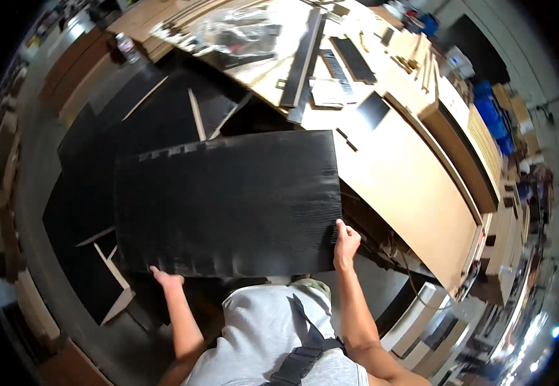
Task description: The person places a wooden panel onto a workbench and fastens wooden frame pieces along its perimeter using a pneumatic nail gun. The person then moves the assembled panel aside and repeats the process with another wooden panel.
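A large black rectangular panel (228, 199) with a wood-grain surface spans the space in front of my body. My left hand (167, 278) grips its near edge toward the left, thumb on top and the other fingers hidden beneath. At the right edge, close to the near corner, my right hand (347, 244) is closed around the panel with its thumb on top. Beyond and to the left lie more black boards (86, 167), with pale raw edges showing. The panel partly covers them.
A workbench (408, 180) with a light wood top runs along the right and far side. On it are a long dark strip (305, 58), a clear plastic bag (237, 35) and wood strips (421, 67). A water bottle (126, 48) stands far left. Cut boards (421, 321) lie low at right.
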{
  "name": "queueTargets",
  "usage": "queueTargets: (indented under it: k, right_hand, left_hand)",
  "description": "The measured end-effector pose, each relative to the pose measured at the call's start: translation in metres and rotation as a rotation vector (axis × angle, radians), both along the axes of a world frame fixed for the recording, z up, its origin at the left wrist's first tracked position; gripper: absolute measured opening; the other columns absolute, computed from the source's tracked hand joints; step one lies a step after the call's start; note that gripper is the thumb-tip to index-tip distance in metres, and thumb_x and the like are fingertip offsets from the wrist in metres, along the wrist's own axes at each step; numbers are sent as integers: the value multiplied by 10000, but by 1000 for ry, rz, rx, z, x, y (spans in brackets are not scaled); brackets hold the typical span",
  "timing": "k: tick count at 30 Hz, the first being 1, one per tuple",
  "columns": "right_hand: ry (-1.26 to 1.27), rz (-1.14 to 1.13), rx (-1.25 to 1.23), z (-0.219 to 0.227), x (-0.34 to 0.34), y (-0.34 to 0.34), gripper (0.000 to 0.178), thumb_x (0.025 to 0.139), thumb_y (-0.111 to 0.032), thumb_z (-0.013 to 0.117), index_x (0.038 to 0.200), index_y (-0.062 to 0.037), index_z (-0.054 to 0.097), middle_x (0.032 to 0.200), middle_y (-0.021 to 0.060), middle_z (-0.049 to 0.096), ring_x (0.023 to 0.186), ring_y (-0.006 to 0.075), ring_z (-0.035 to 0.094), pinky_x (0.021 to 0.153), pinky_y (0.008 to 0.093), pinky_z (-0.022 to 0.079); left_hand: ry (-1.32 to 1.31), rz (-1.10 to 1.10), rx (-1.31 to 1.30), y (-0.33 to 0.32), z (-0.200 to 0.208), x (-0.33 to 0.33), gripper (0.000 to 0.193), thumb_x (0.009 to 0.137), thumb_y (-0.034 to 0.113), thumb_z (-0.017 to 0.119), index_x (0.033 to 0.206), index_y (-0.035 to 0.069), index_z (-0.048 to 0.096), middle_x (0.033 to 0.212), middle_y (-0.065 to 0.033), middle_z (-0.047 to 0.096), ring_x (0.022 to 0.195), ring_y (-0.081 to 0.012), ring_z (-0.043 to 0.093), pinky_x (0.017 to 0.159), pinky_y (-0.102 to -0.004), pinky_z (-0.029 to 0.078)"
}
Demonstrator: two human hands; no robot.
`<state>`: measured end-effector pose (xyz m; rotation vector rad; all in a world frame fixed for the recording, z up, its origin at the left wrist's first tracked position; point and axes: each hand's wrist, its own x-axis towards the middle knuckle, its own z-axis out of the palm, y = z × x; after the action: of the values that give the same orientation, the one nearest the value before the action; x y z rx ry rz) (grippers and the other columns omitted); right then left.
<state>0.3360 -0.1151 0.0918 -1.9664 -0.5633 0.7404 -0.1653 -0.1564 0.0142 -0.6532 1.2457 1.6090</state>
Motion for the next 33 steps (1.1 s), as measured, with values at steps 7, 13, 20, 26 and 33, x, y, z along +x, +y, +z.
queueTargets:
  k: [7,13,20,26,33]
  right_hand:
    - [-54,-174,92,-8,173,-122,442,912,-205,690,600,-76,404,627,-78,360,599,64,298,529,298,231]
    - [66,-447,189,-22,276,-230,347,930,-180,635,644,-33,503,675,-57,466,628,75,383,575,276,316]
    - [166,-825,112,-35,341,-353,382,891,-276,657,869,102,707,844,77,672,745,178,587,723,328,481]
    - [224,-1067,80,-42,371,-428,472,872,-323,654,1014,126,698,987,134,704,832,257,662,794,371,531]
    - [329,-1006,11,-36,423,-429,561,884,-360,671,1200,101,624,1185,166,663,998,309,659,878,402,543]
  left_hand:
    - [-79,-147,153,-36,33,181,834,973,733,206,1522,137,402,1587,-72,375,1439,-346,345,1191,-548,254]
    - [-57,-389,240,-37,49,312,850,953,751,300,1509,121,419,1563,-66,416,1433,-314,362,1199,-512,243]
    - [-30,-790,323,-14,40,451,824,931,718,431,1486,107,424,1489,-41,503,1375,-256,449,1177,-458,326]
    - [-119,-1024,220,-10,15,549,774,954,682,397,1462,101,445,1486,-49,505,1353,-246,479,1159,-466,360]
    - [-351,-1192,211,7,-9,610,763,998,662,322,1475,70,395,1484,-107,498,1369,-307,458,1149,-548,325]
